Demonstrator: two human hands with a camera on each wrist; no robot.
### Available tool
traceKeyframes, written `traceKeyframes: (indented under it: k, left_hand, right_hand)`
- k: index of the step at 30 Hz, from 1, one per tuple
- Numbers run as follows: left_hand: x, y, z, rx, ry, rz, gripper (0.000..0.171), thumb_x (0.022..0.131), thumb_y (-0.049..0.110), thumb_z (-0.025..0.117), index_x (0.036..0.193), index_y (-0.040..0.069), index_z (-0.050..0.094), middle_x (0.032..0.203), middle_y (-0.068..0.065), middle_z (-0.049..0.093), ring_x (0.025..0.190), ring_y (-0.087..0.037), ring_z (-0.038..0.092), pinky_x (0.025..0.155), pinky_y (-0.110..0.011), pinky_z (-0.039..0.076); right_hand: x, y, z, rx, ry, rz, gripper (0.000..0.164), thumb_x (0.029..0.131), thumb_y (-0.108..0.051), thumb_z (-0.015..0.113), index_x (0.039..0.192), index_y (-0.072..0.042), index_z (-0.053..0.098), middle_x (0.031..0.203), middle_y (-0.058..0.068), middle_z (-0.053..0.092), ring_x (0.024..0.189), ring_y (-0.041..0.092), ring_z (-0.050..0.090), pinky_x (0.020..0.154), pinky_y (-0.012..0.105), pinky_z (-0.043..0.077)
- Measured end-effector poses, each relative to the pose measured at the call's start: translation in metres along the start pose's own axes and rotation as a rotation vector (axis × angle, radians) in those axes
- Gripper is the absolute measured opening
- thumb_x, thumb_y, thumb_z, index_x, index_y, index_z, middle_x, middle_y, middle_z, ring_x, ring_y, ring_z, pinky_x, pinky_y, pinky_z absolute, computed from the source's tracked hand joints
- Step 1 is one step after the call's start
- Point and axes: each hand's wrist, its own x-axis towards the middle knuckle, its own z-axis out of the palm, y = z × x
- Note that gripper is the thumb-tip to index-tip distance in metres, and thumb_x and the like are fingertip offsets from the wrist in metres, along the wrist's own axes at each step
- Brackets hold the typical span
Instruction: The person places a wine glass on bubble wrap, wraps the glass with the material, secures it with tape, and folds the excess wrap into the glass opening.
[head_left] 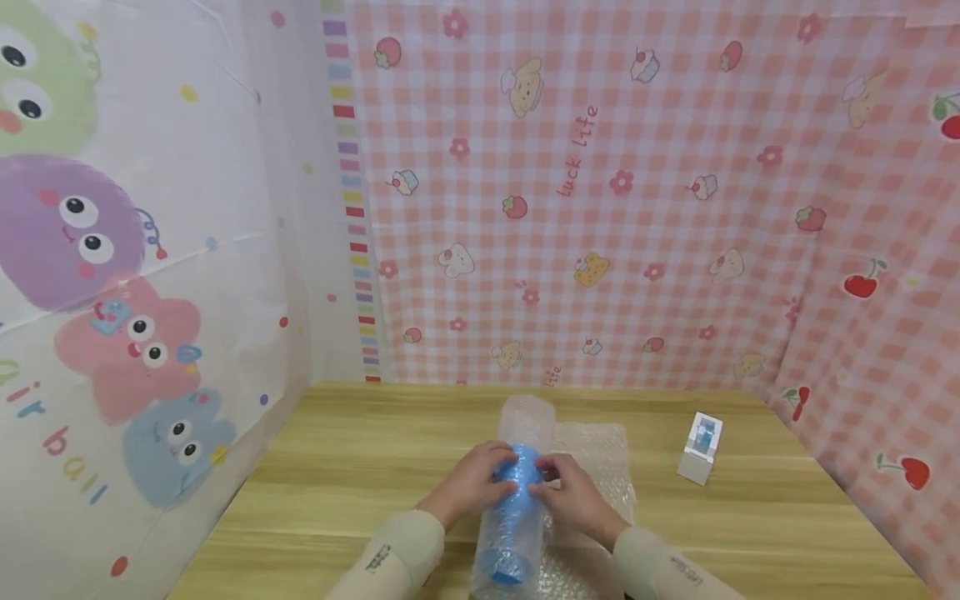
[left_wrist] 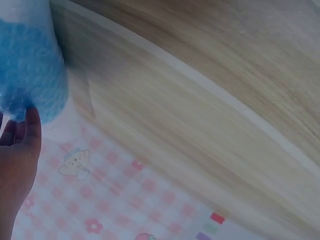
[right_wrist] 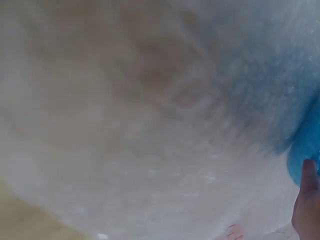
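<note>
- your blue cylinder is on the counter right in front of you, lying lengthwise away from you inside a tube of bubble wrap. pointing it that way probably lets both hands reach it evenly
- your left hand has its fingers curled against the left side, thumb nearer you. my guess is that's to stop the roll drifting
- your right hand mirrors it, fingers and thumb bent onto the wrap from the right, so you've got it gripped from both sides. looks like the point is holding the layers snug, but how hard you're squeezing i can't tell
- wrap sticks out past the cylinder at both ends, likely so the ends get some padding too
- flat bubble sheet lies just to the right of the roll, partly under your right arm. can't tell where it joins the tube
- small white holder with a blue bit stands off to the right, well apart from the sheet, presumably out of your elbows' way
</note>
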Motion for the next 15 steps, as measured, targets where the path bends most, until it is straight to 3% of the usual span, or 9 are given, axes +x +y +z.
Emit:
traceKeyframes:
  k: [5,11,15]
  left_hand:
    - [0.003,0.009,0.002,0.074,-0.003,0.071,0.031,0.093,0.005,0.065,0.122,-0.006,0.064,0.131,-0.022,0.057,0.124,-0.038,0.052,0.107,-0.046,0.04]
    - [0.007,0.01,0.01,0.155,-0.01,0.078,0.033,0.092,0.009,0.068,0.123,-0.002,0.066,0.132,-0.021,0.054,0.122,-0.037,0.05,0.106,-0.044,0.041]
    - [0.009,0.012,0.013,0.162,-0.004,0.055,0.034,0.091,0.012,0.07,0.123,0.002,0.068,0.131,-0.02,0.05,0.119,-0.036,0.048,0.103,-0.044,0.043]
  right_hand:
    - [-0.004,0.006,-0.006,0.081,-0.009,0.073,0.039,0.087,-0.008,0.073,0.119,0.006,0.057,0.114,0.015,0.06,0.106,0.033,0.06,0.086,0.043,0.054]
    - [-0.008,0.012,-0.007,0.133,-0.031,0.097,0.038,0.089,-0.005,0.069,0.122,0.009,0.054,0.117,0.018,0.06,0.107,0.036,0.06,0.087,0.044,0.054]
    - [-0.01,0.013,-0.007,0.176,-0.052,0.114,0.037,0.091,-0.004,0.066,0.123,0.01,0.052,0.12,0.021,0.06,0.11,0.039,0.06,0.087,0.043,0.055]
